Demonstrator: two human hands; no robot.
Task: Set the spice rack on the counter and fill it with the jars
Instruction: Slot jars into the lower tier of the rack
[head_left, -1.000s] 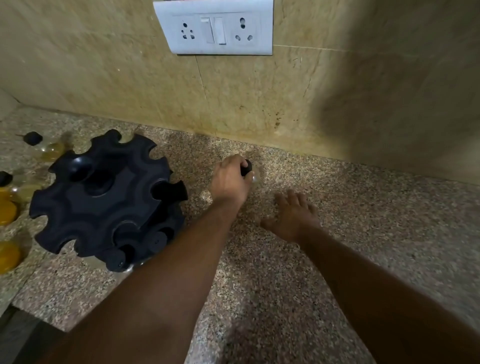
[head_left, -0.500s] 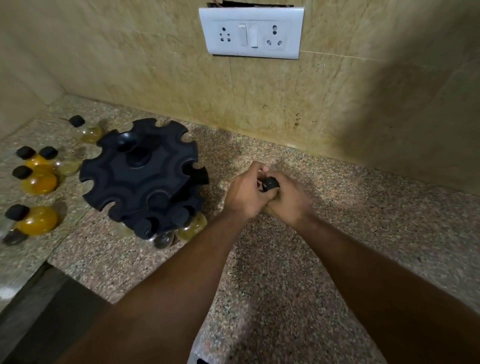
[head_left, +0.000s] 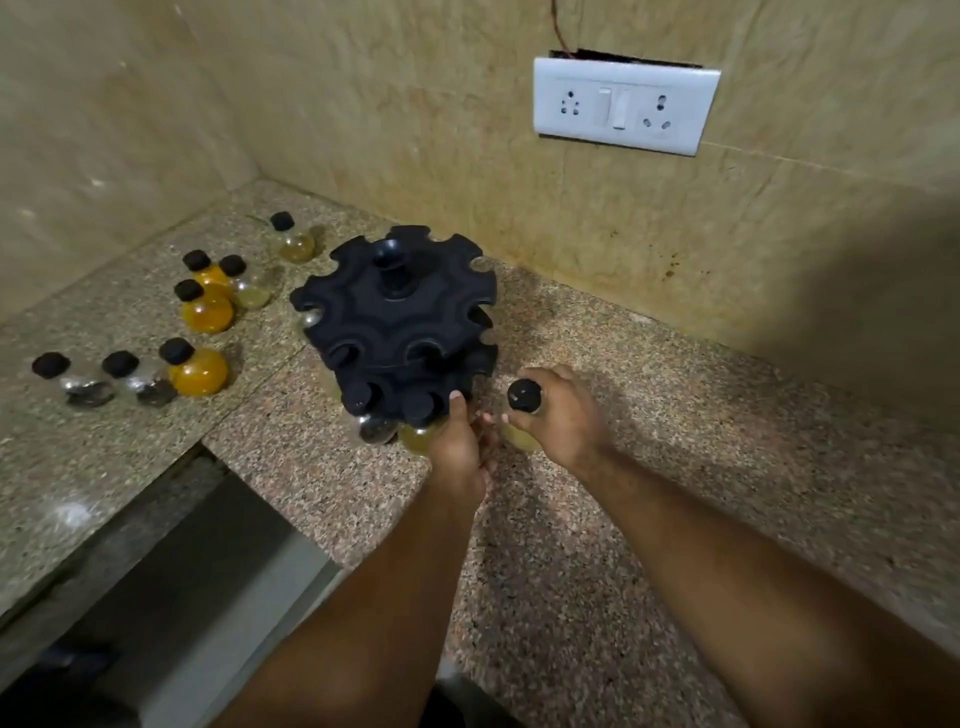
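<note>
Here, the speckled granite counter (head_left: 649, 415) carries the black two-tier plastic spice rack (head_left: 397, 322), standing upright near the tiled wall. Its lower tier already holds at least two jars; the upper notches appear mostly unfilled. Loose round glass jars with black caps (head_left: 200, 304) are grouped well apart to its left. The left hand (head_left: 460, 447) is pressed, fingers extended, against the rack's lower rim. The right hand (head_left: 558, 415) is closed around a round black-capped jar (head_left: 524, 397) just beside the rack. If the neck is misaligned with a notch, the rack may be pushed or rotated, and seated jars may be dislodged.
</note>
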